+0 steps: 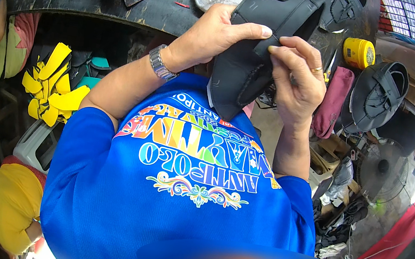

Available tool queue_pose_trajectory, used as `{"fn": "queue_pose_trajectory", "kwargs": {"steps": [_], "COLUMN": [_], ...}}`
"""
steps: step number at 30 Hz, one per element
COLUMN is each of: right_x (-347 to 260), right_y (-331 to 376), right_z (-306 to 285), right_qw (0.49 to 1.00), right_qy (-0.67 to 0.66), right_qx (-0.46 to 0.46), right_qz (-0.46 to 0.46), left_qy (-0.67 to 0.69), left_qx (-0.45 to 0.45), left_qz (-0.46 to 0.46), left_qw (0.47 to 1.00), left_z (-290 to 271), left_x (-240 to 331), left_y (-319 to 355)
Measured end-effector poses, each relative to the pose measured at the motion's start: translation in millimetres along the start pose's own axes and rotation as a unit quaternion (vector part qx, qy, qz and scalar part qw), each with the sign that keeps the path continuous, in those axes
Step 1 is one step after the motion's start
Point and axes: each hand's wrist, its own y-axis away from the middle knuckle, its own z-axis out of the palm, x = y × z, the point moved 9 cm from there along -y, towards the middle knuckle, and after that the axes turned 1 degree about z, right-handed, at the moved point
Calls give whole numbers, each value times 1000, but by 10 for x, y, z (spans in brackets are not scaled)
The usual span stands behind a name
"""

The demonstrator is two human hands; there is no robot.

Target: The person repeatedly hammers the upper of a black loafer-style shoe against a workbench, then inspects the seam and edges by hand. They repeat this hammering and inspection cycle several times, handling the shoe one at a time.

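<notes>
A black shoe upper (238,67) with stitched seams and small pale marks hangs in front of my chest, its pointed end downward. My left hand (207,34), a metal watch on its wrist, grips the upper near its top, thumb pressed flat on the outside and fingers hidden behind. My right hand (300,76), with a ring on one finger, is closed in a pinch close to the left thumb, at the upper's seam. Whatever sits between those fingertips is too small to make out. Dark lacing or coarse stitching runs along the upper's lower right side.
A dark workbench (154,18) spans the far side, bearing black leather pieces. To the right are a yellow tub (359,53), a pink cloth roll (334,102), another black upper (376,97) and a fan (383,167). Yellow cut pieces (54,89) and a co-worker in yellow (11,205) are at left.
</notes>
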Motion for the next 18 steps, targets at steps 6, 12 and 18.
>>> {"fn": "queue_pose_trajectory", "kwargs": {"steps": [6,12,18], "right_x": [-18,74,143], "right_y": [-8,-31,19], "right_z": [18,-21,-5], "right_qw": [998,1000,999], "right_qy": [19,-11,6], "right_qx": [-54,-26,-51], "right_qz": [-7,-6,-13], "left_qy": [8,12,17], "left_qx": [-1,-6,-9], "left_qz": [-9,-21,-29], "left_qw": [1000,1000,999], "left_z": [7,5,-38], "left_x": [-8,-22,-28], "left_y": [-25,-59,-64]}}
